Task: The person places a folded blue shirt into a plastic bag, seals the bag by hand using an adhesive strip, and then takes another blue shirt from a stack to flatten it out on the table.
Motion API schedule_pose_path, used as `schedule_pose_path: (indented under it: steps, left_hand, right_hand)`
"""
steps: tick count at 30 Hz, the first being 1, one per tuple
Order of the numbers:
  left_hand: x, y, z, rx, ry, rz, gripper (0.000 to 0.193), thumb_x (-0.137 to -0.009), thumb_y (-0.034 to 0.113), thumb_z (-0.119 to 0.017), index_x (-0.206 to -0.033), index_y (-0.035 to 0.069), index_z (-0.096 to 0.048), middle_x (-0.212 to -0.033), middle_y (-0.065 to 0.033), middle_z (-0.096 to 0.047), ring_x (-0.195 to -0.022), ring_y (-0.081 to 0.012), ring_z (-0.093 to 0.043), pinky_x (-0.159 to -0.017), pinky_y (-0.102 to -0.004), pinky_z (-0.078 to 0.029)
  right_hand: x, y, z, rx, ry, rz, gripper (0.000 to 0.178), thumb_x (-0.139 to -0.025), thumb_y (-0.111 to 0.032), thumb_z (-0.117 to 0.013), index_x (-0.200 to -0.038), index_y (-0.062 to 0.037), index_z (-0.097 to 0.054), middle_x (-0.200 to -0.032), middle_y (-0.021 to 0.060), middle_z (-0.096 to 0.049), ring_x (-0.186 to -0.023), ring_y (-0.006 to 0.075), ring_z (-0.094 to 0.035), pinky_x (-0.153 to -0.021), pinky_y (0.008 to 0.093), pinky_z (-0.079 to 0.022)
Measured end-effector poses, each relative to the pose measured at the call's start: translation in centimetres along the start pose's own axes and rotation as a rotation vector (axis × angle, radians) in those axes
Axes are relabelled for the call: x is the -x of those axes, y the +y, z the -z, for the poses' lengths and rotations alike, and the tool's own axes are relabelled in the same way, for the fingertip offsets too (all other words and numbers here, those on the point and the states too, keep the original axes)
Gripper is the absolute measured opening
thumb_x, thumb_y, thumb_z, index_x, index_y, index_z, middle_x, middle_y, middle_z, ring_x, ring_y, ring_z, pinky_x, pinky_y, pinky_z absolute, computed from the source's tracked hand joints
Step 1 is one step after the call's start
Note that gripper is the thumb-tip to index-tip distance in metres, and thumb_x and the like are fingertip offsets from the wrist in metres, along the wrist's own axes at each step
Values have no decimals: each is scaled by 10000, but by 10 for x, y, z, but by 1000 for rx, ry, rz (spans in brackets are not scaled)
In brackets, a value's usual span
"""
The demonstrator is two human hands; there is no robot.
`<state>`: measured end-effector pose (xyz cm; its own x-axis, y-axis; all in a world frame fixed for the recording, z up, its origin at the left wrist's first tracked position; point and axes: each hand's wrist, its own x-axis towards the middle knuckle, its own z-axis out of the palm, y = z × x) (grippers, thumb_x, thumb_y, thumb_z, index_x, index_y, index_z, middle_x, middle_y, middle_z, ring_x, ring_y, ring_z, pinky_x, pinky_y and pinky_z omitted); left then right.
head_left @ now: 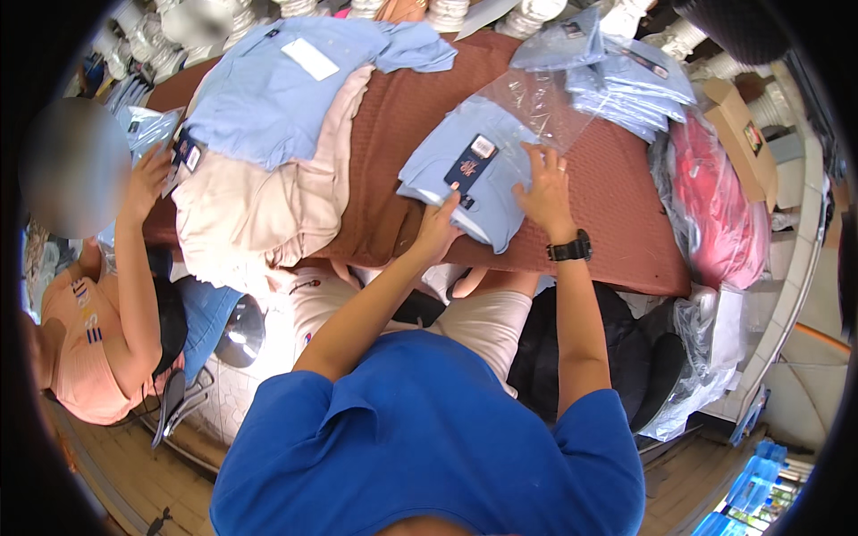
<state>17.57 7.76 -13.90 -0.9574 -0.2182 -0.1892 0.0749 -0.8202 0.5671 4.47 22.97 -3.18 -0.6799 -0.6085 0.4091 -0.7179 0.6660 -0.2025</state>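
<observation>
A folded light blue shirt point(497, 192) with a dark hang tag point(471, 165) lies on the brown cloth in front of me. My left hand point(438, 230) grips its near left edge, thumb on top beside the tag, the other fingers mostly hidden. At the shirt's right side is my right hand point(547, 192), fingers apart, a black watch on the wrist; its fingertips touch the shirt and the edge of a clear plastic bag point(536, 103). The bag stretches from the shirt's far side toward a stack of bagged light blue shirts point(626, 94).
Unfolded blue shirts point(268, 98) lie over cream garments point(259, 205) on the brown-covered table point(393, 116). At left a co-worker's hand point(143, 183) handles a tagged blue packet. A bagged red garment point(710, 196) and a cardboard box point(737, 134) stand at right.
</observation>
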Motion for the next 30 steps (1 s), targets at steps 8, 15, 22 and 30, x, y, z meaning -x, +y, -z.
schedule_pose_path:
  steps: [8,15,22,30]
  left_hand:
    - [2,15,-11,48,101,68,525,-1049,360,-523,-1431,19,-411,-1394,-157,-543,-1281,-294,-557,-1042,-498,-492]
    - [2,19,-25,-86,135,31,586,-986,346,-657,-1413,11,-436,-1353,-157,-557,-1171,-243,-616,-970,-452,-537]
    - [-21,0,-24,-336,585,-93,507,-932,277,-744,-1203,-126,-602,-1173,-192,-675,-1015,-244,-651,-874,-371,-506]
    - [-16,3,-35,-496,654,-71,481,-953,271,-714,-1150,-157,-617,-1118,-207,-695,-975,-252,-650,-837,-386,-492]
  right_hand:
    - [-12,7,-44,194,81,28,577,-747,-3,-653,-1307,-122,-581,-1254,127,-539,-1094,354,-547,-913,465,-476]
    - [-22,-6,-34,90,164,133,254,-830,-39,-643,-1073,-98,-686,-1101,116,-567,-1018,320,-566,-819,435,-482]
    - [-33,5,-40,-69,149,208,92,-839,-30,-667,-926,-48,-690,-950,119,-607,-938,337,-597,-796,443,-502]
    - [-43,15,-45,-364,98,-42,49,-911,-19,-609,-918,29,-607,-843,229,-679,-819,417,-664,-735,464,-521]
